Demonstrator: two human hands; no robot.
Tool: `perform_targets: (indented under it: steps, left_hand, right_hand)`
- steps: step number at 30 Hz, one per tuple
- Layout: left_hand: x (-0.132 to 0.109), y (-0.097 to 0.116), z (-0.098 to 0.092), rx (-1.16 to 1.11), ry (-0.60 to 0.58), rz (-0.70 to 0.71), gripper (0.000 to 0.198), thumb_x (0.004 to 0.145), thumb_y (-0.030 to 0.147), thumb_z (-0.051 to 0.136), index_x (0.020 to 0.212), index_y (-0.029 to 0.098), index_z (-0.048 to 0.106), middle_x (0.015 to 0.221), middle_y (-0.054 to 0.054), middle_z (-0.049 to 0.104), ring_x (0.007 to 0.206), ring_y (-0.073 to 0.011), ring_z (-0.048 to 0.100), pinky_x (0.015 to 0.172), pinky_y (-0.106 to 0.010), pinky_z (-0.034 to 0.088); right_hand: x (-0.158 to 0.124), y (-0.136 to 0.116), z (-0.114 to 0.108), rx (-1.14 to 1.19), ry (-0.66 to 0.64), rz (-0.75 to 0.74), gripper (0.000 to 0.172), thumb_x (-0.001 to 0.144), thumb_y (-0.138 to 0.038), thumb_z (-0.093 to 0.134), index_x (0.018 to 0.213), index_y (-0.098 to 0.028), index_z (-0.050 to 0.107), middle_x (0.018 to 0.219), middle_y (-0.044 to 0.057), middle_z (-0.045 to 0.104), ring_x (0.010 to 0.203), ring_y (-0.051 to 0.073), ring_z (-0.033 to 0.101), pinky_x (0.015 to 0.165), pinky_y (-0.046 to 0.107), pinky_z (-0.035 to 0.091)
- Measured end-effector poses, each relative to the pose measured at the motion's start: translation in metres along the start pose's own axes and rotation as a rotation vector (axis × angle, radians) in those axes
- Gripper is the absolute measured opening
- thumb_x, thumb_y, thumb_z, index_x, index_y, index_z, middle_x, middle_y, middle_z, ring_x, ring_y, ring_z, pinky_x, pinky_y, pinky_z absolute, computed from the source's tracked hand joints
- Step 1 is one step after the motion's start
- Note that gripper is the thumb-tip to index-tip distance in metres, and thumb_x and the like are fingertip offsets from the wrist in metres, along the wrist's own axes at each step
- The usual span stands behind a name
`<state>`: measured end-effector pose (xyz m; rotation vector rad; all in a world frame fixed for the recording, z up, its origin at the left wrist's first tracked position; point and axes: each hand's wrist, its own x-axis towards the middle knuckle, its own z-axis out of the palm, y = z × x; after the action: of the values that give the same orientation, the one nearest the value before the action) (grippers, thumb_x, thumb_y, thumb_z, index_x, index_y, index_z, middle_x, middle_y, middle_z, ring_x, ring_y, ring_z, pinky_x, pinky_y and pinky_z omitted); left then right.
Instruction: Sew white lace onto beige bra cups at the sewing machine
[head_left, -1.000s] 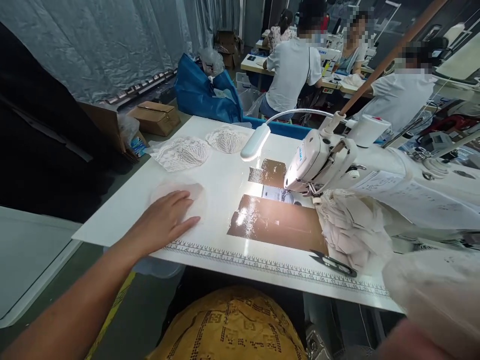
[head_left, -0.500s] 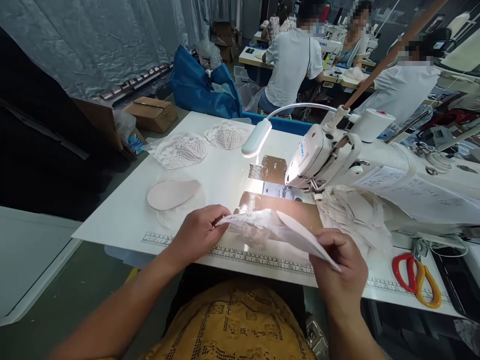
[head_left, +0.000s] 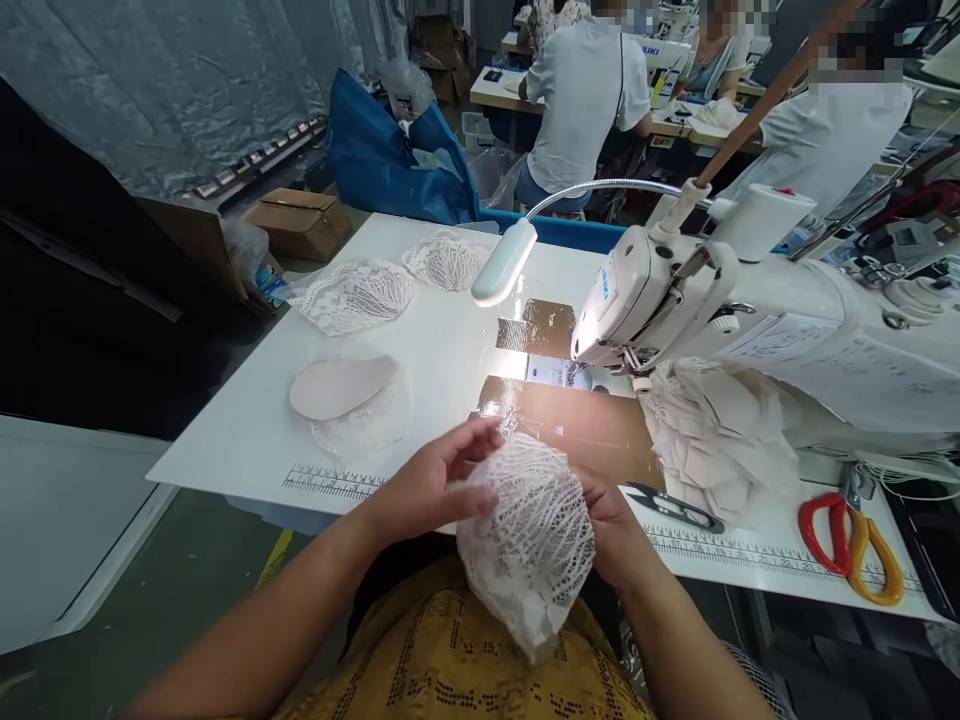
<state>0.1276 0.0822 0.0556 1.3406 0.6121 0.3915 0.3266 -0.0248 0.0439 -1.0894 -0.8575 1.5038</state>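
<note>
A white lace cup (head_left: 529, 535) hangs at the table's front edge, its netted side facing up. My right hand (head_left: 611, 520) grips its right edge, with the fingertips partly hidden behind the lace. On the other side, my left hand (head_left: 442, 475) has its fingers spread, the thumb touching the lace. Beyond them stands a white sewing machine (head_left: 619, 300) with a lit lamp (head_left: 506, 263) over its needle area. A smooth pale oval pad (head_left: 341, 387) lies on sheer lace at the left of the table.
Two lace cups (head_left: 360, 295) lie at the back left. Right of the machine's needle is a pile of pale pieces (head_left: 712, 435). Thread snips (head_left: 675, 507) and red-and-orange scissors (head_left: 851, 550) lie near the front edge. People sit at tables behind.
The lace piece, held stretched sideways before, now hangs with its netted side up and closer to my body. My hands have come together, and my left fingers have opened. The snips have come into view.
</note>
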Motion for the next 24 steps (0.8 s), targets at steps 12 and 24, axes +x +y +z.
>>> perform_targets:
  steps: [12,24]
  left_hand:
    - [-0.001,-0.007,0.007,-0.111,0.032,-0.041,0.033,0.078,0.025,0.070,0.109,0.014,0.061,0.097,-0.007,0.068,0.092,-0.0220,0.064,0.082,-0.034,0.052]
    - [0.006,-0.010,0.020,-0.557,0.228,-0.098,0.029,0.084,0.033,0.067,0.107,0.016,0.061,0.101,-0.008,0.067,0.090,-0.0193,0.063,0.074,-0.027,0.051]
  right_hand:
    - [0.008,0.003,-0.013,-0.140,0.262,-0.147,0.026,0.085,-0.046,0.063,0.088,-0.020,0.064,0.082,0.002,0.064,0.070,0.014,0.056,0.066,0.025,0.045]
    - [0.014,-0.003,-0.007,-0.139,0.268,-0.215,0.018,0.080,-0.039,0.069,0.081,-0.021,0.070,0.083,0.002,0.066,0.077,0.018,0.059,0.071,0.028,0.049]
